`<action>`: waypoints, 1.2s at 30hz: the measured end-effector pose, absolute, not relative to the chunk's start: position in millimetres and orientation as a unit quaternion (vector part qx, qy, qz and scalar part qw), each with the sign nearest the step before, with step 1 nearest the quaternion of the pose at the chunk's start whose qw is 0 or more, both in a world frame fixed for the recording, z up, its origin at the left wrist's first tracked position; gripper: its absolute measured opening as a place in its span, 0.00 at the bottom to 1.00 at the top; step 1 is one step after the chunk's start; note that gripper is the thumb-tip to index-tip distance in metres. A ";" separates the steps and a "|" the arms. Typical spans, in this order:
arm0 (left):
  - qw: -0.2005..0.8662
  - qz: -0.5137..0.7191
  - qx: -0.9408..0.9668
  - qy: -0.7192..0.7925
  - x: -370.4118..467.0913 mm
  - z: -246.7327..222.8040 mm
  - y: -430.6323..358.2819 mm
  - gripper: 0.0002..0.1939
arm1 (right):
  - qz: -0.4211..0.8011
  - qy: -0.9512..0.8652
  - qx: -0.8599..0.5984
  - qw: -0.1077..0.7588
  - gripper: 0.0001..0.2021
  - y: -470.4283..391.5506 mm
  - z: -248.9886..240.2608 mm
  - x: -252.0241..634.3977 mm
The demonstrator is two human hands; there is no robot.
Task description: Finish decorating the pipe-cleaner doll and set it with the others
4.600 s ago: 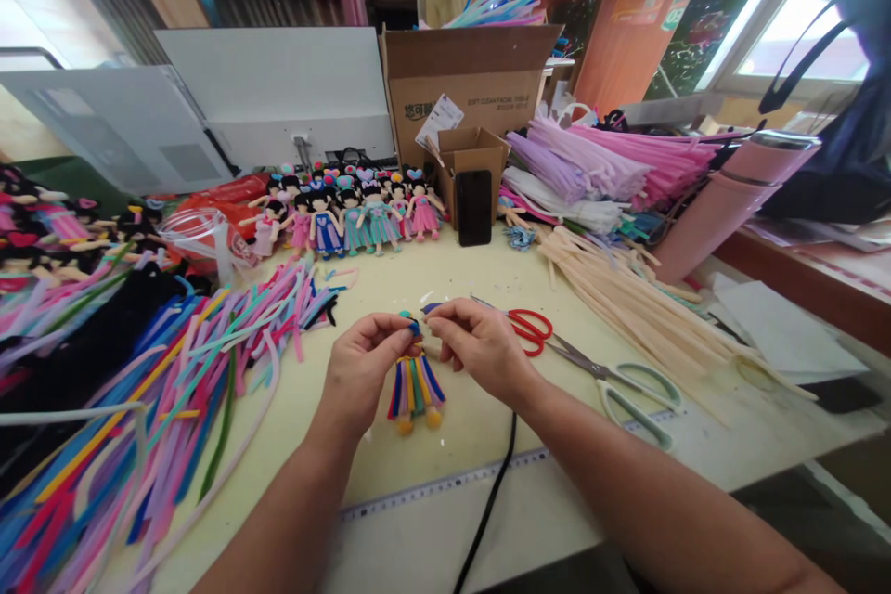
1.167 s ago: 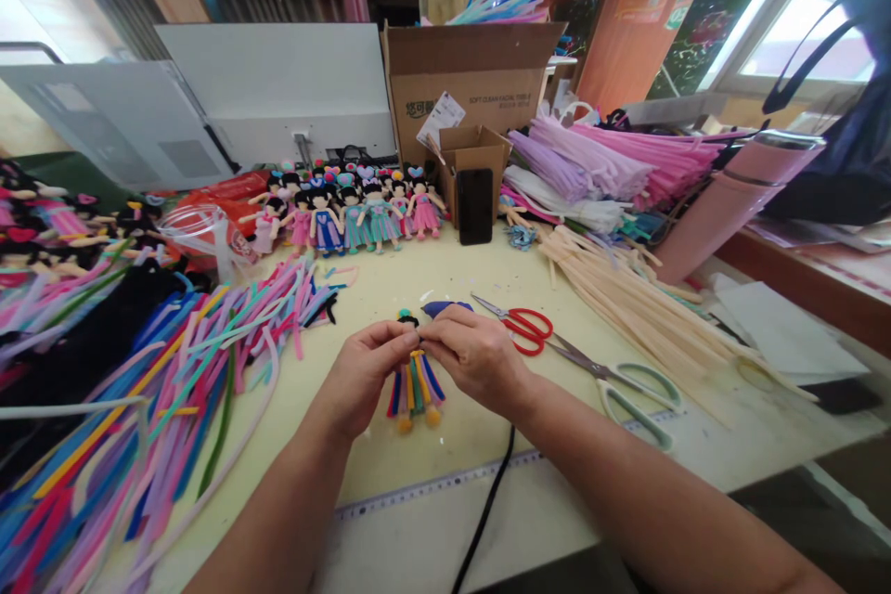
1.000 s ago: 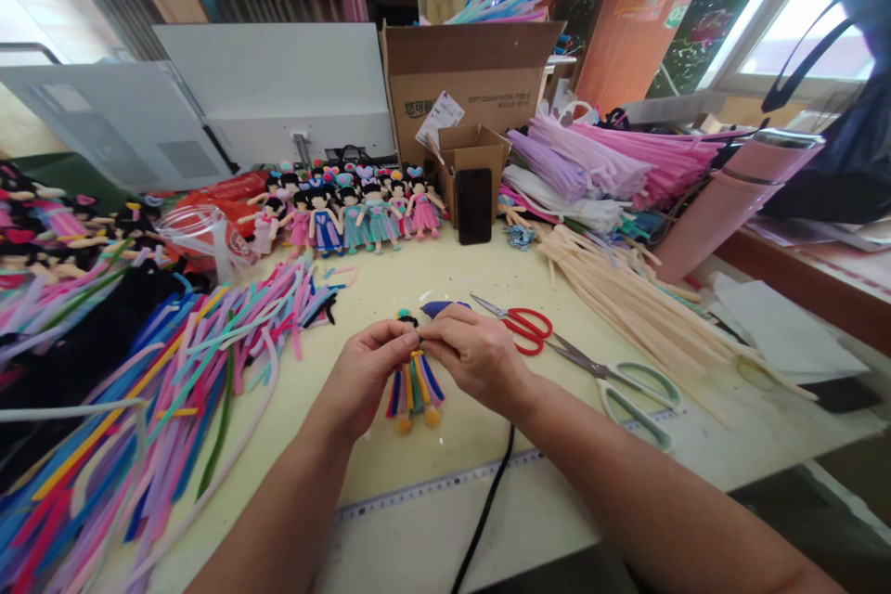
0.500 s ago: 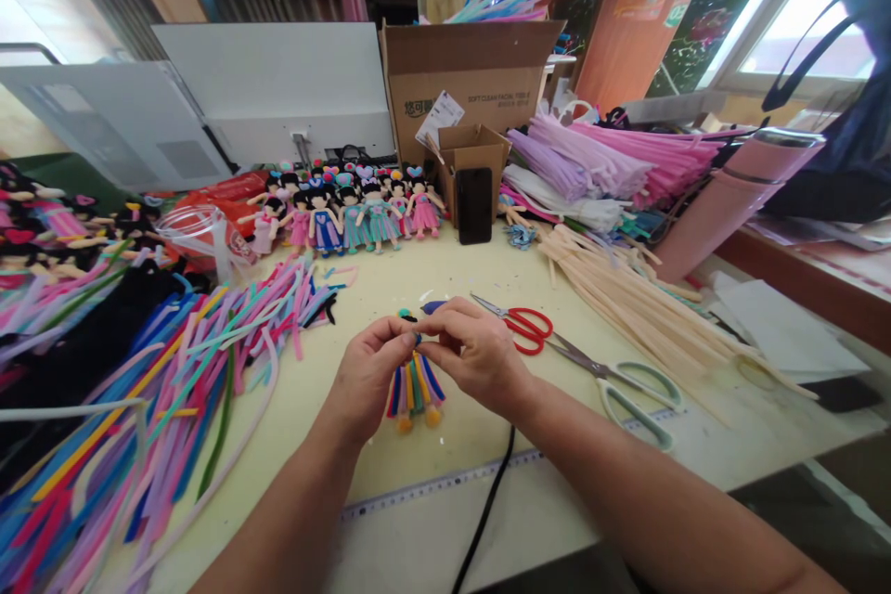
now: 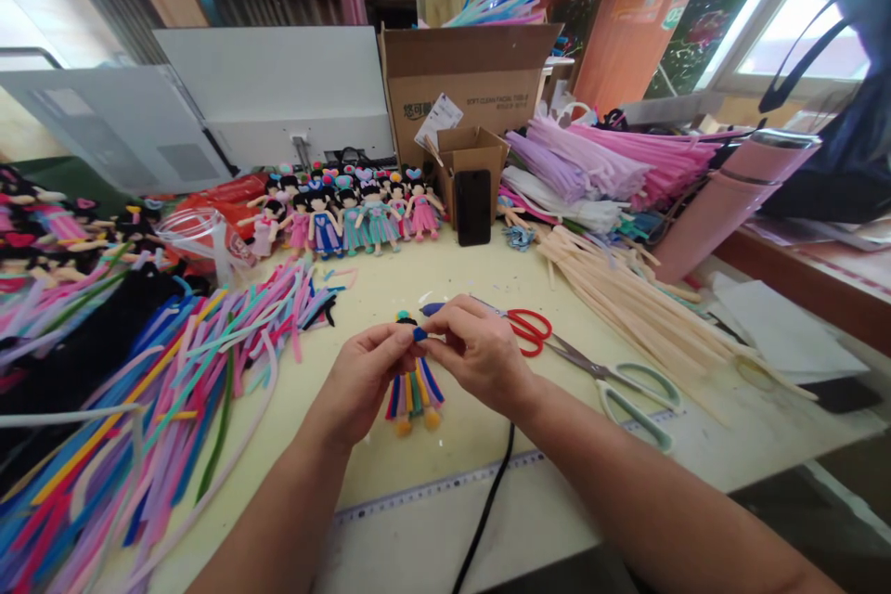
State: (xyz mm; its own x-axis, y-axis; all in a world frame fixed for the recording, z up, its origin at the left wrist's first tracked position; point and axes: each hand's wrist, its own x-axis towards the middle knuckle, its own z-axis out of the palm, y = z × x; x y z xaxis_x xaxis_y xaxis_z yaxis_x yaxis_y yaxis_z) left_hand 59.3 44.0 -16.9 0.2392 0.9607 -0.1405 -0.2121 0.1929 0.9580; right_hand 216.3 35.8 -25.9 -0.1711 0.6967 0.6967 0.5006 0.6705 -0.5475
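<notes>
On the pale-yellow tabletop (image 5: 396, 283), the left hand (image 5: 356, 376) and right hand (image 5: 474, 351) pinch, fingertips nearly meeting, above the multicoloured fuzzy-stemmed doll (image 5: 416, 390), lying feet toward the person; between them sits a small blue piece (image 5: 419, 334).

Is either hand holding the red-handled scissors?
No, the red-handled scissors lie on the table, while the left hand and right hand pinch a small blue piece.

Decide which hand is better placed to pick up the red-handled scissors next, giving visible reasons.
Right, most likely. The right hand is beside the red-handled scissors; the left hand is farther, beyond it. Both hands' fingertips meet at the blue piece, so the right may need freeing first.
</notes>
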 end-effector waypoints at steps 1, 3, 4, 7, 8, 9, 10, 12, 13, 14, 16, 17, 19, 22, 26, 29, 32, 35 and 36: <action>0.651 0.456 0.439 0.419 59.8 -17.1 44.2 0.16 | 0.102 -0.761 -0.394 0.504 0.02 35.8 -25.7 216.3; 0.653 0.462 0.429 0.421 59.9 -18.0 45.2 0.16 | 0.133 -0.758 -0.395 0.502 0.02 36.3 -24.9 217.4; 0.651 0.462 0.428 0.425 59.6 -18.6 45.8 0.16 | 0.155 -0.750 -0.397 0.505 0.01 36.8 -24.4 218.5; 0.633 0.460 0.437 0.442 57.7 -20.6 47.6 0.15 | 0.203 -0.725 -0.406 0.518 0.06 38.8 -22.3 222.8; 0.627 0.460 0.442 0.446 57.2 -21.3 47.9 0.15 | 0.210 -0.724 -0.408 0.515 0.07 39.3 -21.7 223.9; 0.623 0.459 0.447 0.448 56.8 -21.9 47.9 0.15 | 0.213 -0.727 -0.408 0.509 0.08 39.7 -21.2 224.6; 0.621 0.458 0.452 0.447 56.6 -22.3 47.8 0.15 | 0.216 -0.735 -0.405 0.499 0.08 39.8 -20.8 224.8; 0.622 0.452 0.462 0.442 56.9 -22.3 46.8 0.15 | 0.216 -0.753 -0.393 0.482 0.08 39.4 -20.4 224.1; 0.625 0.448 0.465 0.438 57.2 -21.8 46.2 0.15 | 0.214 -0.758 -0.388 0.478 0.07 38.9 -20.4 223.3; 0.628 0.444 0.468 0.436 57.8 -21.1 45.5 0.15 | 0.208 -0.760 -0.386 0.479 0.06 38.5 -20.5 222.5; 0.633 0.440 0.467 0.433 58.9 -19.4 44.5 0.15 | 0.197 -0.758 -0.390 0.484 0.04 37.6 -21.1 220.9; 0.635 0.440 0.465 0.432 59.3 -18.7 44.2 0.15 | 0.192 -0.756 -0.394 0.486 0.04 37.3 -21.5 220.4; 0.637 0.444 0.461 0.430 59.7 -18.1 44.3 0.15 | 0.189 -0.755 -0.398 0.486 0.04 37.0 -22.4 219.8; 0.637 0.446 0.466 0.422 58.9 -19.3 45.8 0.15 | 0.188 -0.760 -0.391 0.485 0.05 36.8 -24.0 219.1; 0.638 0.436 0.474 0.422 57.0 -22.2 48.6 0.14 | 0.163 -0.775 -0.371 0.484 0.05 37.3 -25.7 218.1; 0.636 0.438 0.468 0.430 56.4 -22.6 49.8 0.14 | 0.172 -0.761 -0.381 0.496 0.02 38.5 -21.3 221.6; 0.633 0.441 0.464 0.436 55.6 -20.4 50.0 0.14 | 0.180 -0.716 -0.436 0.516 0.06 38.5 -5.6 234.7; 0.629 0.450 0.458 0.438 54.2 -16.2 49.1 0.13 | 0.146 -0.711 -0.492 0.482 0.14 33.0 13.2 260.4; 0.626 0.455 0.458 0.438 53.7 -14.8 48.5 0.13 | 0.125 -0.714 -0.509 0.464 0.17 29.2 16.6 271.7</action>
State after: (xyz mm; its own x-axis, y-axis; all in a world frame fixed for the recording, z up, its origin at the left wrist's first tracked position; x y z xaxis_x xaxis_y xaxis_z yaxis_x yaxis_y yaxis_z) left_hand 53.7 48.5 -14.8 0.2029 0.9702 -0.1322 -0.1676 0.1674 0.9715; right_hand 271.7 29.2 16.6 -0.0516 0.8432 0.5352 0.6102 0.4508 -0.6514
